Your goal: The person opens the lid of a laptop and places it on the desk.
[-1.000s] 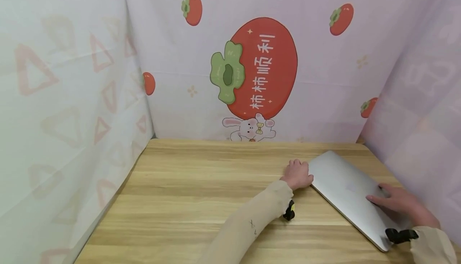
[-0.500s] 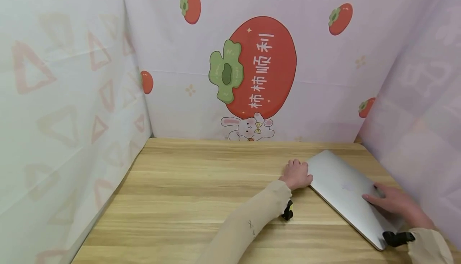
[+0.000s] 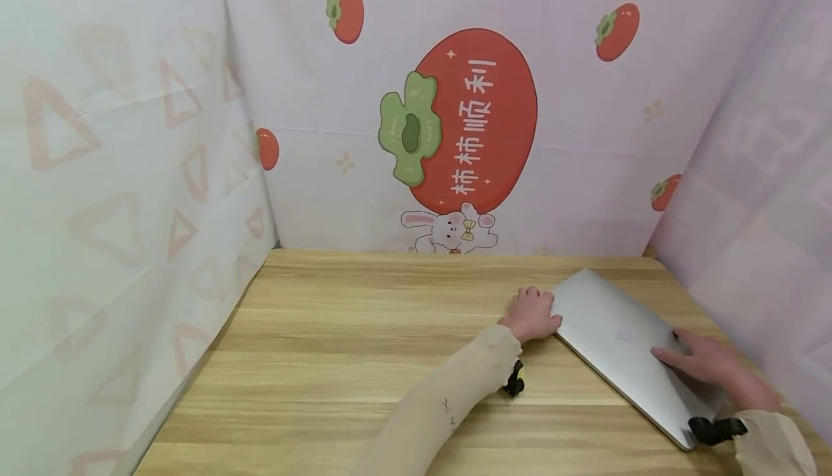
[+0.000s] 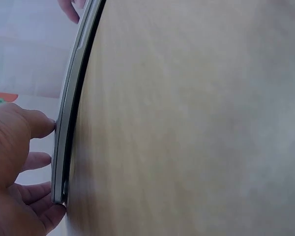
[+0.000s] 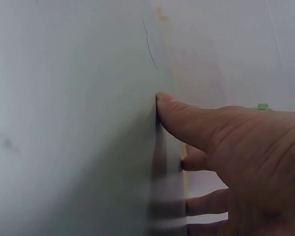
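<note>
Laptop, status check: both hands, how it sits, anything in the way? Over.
Left hand grips left corner; right hand grips right edge. Laptop closed, angled, at the table's right side. Drape along the right; no other obstacle seen.

Wooden table [image 3: 292,360], fruit-printed backdrop [image 3: 481,122]; pale drapes [image 3: 143,201]

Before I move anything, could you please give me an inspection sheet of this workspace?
Surface: wood-grain table, no spill or damage visible.
Job's things: one silver laptop, closed, lying slantwise at the right; whether it sits fully flat is unclear.
Clutter: nothing seen.
Left hand: holds the laptop at its far left corner.
Right hand: thumb on top of the laptop, other fingers at its right edge.
Cables: nothing seen.
Surroundings: printed cloth at the back and both sides, with a large persimmon print at the back.
</note>
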`<state>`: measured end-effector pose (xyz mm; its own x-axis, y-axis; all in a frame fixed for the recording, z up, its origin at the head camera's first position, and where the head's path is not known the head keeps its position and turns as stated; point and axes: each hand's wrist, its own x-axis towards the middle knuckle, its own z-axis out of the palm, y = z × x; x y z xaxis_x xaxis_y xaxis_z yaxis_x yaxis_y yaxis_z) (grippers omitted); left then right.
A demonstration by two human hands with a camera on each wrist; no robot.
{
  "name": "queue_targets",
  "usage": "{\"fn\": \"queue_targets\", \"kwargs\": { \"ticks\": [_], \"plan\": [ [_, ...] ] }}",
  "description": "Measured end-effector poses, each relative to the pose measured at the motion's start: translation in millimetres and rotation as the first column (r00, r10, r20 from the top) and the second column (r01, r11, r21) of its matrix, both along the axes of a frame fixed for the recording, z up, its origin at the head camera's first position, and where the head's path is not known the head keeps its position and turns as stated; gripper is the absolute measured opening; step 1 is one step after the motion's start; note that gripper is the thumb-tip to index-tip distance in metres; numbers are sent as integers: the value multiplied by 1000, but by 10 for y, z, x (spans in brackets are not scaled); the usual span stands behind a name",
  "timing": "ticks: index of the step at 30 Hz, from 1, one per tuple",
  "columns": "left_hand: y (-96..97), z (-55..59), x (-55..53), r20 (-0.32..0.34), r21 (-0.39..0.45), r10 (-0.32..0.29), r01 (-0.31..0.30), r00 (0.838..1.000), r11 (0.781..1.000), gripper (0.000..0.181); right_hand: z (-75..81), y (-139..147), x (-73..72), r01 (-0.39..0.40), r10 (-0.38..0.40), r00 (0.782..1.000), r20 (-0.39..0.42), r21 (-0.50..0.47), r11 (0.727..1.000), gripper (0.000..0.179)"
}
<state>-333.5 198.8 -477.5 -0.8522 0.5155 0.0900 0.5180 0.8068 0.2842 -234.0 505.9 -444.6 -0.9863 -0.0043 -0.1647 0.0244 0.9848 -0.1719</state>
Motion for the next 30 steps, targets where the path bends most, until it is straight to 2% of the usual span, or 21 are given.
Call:
{"fn": "queue_targets", "kwargs": {
  "ticks": [5,11,14,22,30],
  "plan": [
    [-40,30,-5,1,-32,-1,1,1000,999,47,-9,-59,-7,-20,20,999,-28,-9,1000,88],
    [-125,147,31,64,-52,-11,14,998,999,51,-10,-143,4,-17,17,1000,-13,-8,1000,89],
    [-163,182,51,73,-51,-12,16,997,999,51,0,-183,6,-18,18,1000,-15,-18,1000,89],
    [-223,190,56,77,-52,-14,18,997,998,51,-7,-239,-26,-14,14,1000,1,-29,999,90],
    [-254,172,3,78,-69,-21,26,997,997,51,7,-298,-36,-5,5,1000,-8,-28,1000,91]
  ]
}}
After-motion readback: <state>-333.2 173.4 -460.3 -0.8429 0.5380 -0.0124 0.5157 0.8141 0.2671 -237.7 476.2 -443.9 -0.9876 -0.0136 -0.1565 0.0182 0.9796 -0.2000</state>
